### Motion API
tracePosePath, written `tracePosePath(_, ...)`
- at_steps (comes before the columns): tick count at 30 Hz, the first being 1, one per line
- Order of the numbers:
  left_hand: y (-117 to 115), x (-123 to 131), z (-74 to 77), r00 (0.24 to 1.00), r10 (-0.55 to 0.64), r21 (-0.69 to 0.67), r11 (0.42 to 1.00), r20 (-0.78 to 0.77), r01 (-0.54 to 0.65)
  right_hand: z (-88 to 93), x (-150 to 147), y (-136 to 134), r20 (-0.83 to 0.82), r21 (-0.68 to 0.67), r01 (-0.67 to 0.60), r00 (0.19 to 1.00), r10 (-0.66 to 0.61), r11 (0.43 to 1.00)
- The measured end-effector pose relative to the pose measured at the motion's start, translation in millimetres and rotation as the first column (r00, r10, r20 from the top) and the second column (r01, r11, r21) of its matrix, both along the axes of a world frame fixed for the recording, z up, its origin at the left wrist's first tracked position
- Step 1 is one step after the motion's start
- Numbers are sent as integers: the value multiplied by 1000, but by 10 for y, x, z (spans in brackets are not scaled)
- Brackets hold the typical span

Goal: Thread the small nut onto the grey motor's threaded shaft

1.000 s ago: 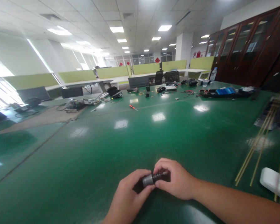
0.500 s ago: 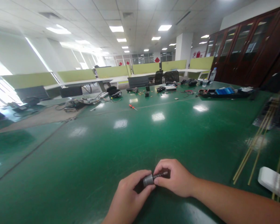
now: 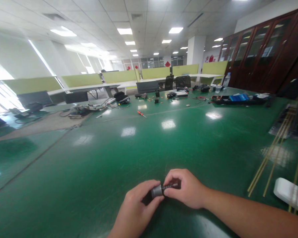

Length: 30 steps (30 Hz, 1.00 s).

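Low in the head view, both hands meet over a small grey metal cylinder (image 3: 156, 191). A thin dark ridged shaft (image 3: 172, 185) sticks out of its right end; I cannot tell if it is a thread or a spring. My left hand (image 3: 137, 205) is closed on the cylinder, thumb below and fingers above. The thumb and fingers of my right hand (image 3: 186, 189) pinch the shaft close to the cylinder, and its tip shows inside the curled hand. The piece lies roughly level, just above or at the green tabletop (image 3: 101, 158); the exact height cannot be judged.
Thin brass-coloured rods (image 3: 269, 158) and a white rounded case (image 3: 284, 190) lie at the right. Farther off are a red screwdriver (image 3: 140, 113), a black tray with blue material (image 3: 239, 97), headphones (image 3: 121, 97) and tangled electronics (image 3: 81, 109) on a beige mat.
The cylinder and my left hand have shifted very slightly to the left. My right hand keeps its pinch in nearly the same place.
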<state>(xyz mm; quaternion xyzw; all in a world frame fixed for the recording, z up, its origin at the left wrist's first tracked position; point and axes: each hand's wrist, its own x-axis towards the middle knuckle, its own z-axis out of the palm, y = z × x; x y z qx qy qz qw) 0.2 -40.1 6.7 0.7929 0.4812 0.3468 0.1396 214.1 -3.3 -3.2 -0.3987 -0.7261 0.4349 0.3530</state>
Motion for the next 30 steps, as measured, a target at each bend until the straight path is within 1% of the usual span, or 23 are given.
tracePosePath(11,4,-9,-22,1000,3,0,1000,-6,-3,-11,2,3,-9,-23,8,1000,-8,1000)
tracePosePath(20,-13,-7,16,1000,9,-3,1000,-4,-9,1,-9,-6,12,-45,17,1000,-16,999)
tracePosePath(30,-1,-29,16,1000,16,23,1000,2,-16,-13,-14,-16,-28,-73,37,999,-39,997)
